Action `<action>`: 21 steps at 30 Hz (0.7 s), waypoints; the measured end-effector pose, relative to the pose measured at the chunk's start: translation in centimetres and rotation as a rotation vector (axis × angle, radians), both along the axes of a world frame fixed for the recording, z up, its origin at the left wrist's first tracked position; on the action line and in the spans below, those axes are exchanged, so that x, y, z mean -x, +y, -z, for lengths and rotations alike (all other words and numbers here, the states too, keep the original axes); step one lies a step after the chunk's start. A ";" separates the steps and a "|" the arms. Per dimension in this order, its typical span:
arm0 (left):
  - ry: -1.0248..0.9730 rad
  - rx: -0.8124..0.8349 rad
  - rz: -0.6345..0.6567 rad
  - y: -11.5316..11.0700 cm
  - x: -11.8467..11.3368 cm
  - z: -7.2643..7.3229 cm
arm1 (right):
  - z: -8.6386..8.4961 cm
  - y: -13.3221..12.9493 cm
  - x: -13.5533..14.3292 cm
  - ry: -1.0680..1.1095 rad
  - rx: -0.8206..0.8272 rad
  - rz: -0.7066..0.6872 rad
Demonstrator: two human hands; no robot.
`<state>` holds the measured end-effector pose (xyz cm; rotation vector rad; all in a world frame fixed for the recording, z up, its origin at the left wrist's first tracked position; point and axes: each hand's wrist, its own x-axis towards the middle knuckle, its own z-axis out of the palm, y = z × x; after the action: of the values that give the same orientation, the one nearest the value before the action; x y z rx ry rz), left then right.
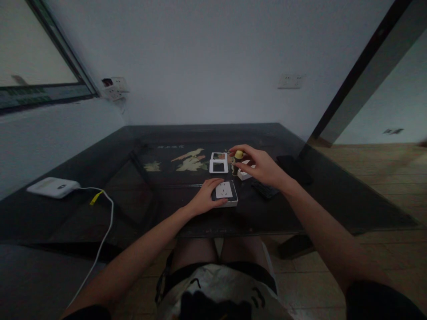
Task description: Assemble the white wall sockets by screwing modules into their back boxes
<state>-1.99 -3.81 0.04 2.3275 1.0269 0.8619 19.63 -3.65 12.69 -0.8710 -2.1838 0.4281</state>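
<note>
My left hand (pixel 207 195) grips the left side of a flat box (pixel 224 190) with a white socket-like panel on top, near the table's front edge. To its upper right, my right hand (pixel 256 163) is closed around a small yellow object (pixel 239 154), held between thumb and fingers. Just under the right hand sits a white item (pixel 244 174), partly hidden by the fingers. An opened white case (pixel 219 166) with a dark square in its lower half lies between the two hands, farther back.
On the dark table (pixel 173 130), a white device (pixel 54 187) with a cable (pixel 111 209) lies at the left. Dark flat objects (pixel 293 169) lie right of my right hand. The wall (pixel 200 62) rises behind the table.
</note>
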 end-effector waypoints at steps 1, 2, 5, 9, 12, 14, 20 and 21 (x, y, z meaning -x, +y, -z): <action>0.000 -0.001 -0.001 0.0 0.0 0.1 | -0.1 -0.1 -0.1 -0.005 0.015 -0.014; -0.002 -0.003 -0.001 0.0 0.0 0.1 | -0.2 -0.2 -0.1 -0.012 0.018 -0.019; -0.007 -0.010 0.004 0.1 0.1 0.3 | -0.2 -0.2 0.1 -0.062 -0.067 0.033; -0.003 -0.004 -0.005 0.1 0.0 0.3 | 0.1 -0.2 0.6 -0.201 -0.176 0.218; -0.003 0.000 -0.005 0.1 0.0 0.1 | -0.1 -0.2 0.7 -0.275 -0.161 0.316; -0.002 0.004 -0.001 0.0 0.0 0.1 | -0.5 -0.3 0.5 -0.254 -0.126 0.282; -0.009 0.007 -0.004 0.0 0.0 0.0 | -1.7 -0.4 -0.1 -0.120 0.018 0.083; -0.011 0.004 -0.004 0.0 -0.1 0.0 | -1.6 -0.3 -0.1 -0.121 0.004 0.091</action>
<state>-1.93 -3.81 0.02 2.3153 1.0280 0.8726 19.72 -3.97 14.33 -1.0180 -2.2429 0.3436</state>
